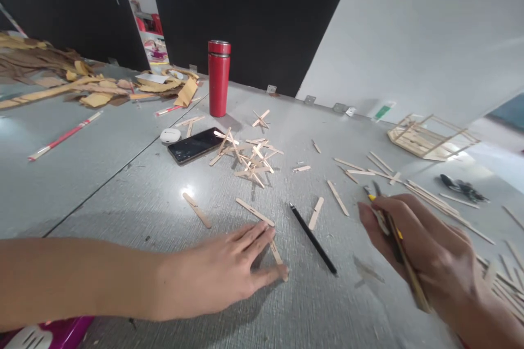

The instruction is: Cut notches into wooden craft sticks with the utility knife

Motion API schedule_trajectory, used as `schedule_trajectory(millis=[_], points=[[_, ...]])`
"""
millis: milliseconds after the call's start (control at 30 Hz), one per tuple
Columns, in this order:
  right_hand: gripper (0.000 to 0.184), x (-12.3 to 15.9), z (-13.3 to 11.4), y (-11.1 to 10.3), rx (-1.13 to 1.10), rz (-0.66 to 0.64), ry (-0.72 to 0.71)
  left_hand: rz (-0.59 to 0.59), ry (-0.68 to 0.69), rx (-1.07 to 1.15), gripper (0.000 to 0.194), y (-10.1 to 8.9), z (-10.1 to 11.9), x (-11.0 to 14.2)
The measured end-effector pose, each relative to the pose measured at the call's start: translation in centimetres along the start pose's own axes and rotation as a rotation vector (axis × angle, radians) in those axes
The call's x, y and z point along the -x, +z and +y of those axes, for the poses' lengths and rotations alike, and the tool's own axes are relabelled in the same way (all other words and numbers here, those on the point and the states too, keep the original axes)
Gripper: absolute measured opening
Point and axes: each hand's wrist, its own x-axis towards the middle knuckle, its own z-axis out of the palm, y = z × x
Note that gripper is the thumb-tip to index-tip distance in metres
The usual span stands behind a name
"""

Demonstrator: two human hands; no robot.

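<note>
My left hand [216, 270] reaches low across the grey table, its thumb and fingertips at the two ends of a short wooden craft stick [275, 252]. A second craft stick [254, 211] touches its fingertips. On the right, my right hand [429, 251] is closed around a slim brown-handled tool [409, 272] that looks like a craft knife. Something with yellow parts shows in the same grip, too blurred to name. Between the hands lies a black pen [313, 239], with a notched craft stick [316, 213] beside it.
Behind are a pile of crossed craft sticks [256, 161], a phone [194, 145], a white earbud case [170, 135] and a red flask [219, 79]. Far right stands a wooden stick frame [434, 139], with loose thin strips [434, 199] nearer. Cardboard scraps [98, 87] lie left.
</note>
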Motion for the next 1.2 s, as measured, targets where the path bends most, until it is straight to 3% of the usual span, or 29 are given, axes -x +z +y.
schedule_trajectory(millis=[67, 100, 133, 200, 300, 600, 1200], points=[[0.012, 0.1, -2.1, -0.2, -0.043, -0.014, 0.02, -0.009, 0.015, 0.017, 0.074, 0.0, -0.1, -0.1], [0.013, 0.3, -3.3, -0.2, -0.161, -0.01, 0.157, -0.011, 0.018, 0.021, 0.073, 0.0, -0.2, -0.1], [0.015, 0.6, -4.5, -0.2, -0.348, -0.068, 0.281, -0.007, 0.018, 0.023, 0.072, 0.0, -0.2, -0.2], [0.021, 1.3, -6.7, 0.2, -0.681, -0.223, 0.4, 0.016, 0.012, 0.028, 0.068, 0.1, -0.3, -0.2], [0.033, 2.5, -8.9, 1.3, -0.868, -0.405, 0.522, 0.027, 0.022, 0.053, 0.066, 0.3, -0.4, -0.2], [0.042, 4.1, -9.5, 4.1, -0.876, -0.496, 0.564, 0.028, 0.044, 0.091, 0.07, 0.3, -0.8, -0.4], [0.045, 4.1, -9.7, 5.3, -0.906, -0.468, 0.569, -0.022, 0.044, 0.096, 0.064, -0.1, -0.9, -0.6]])
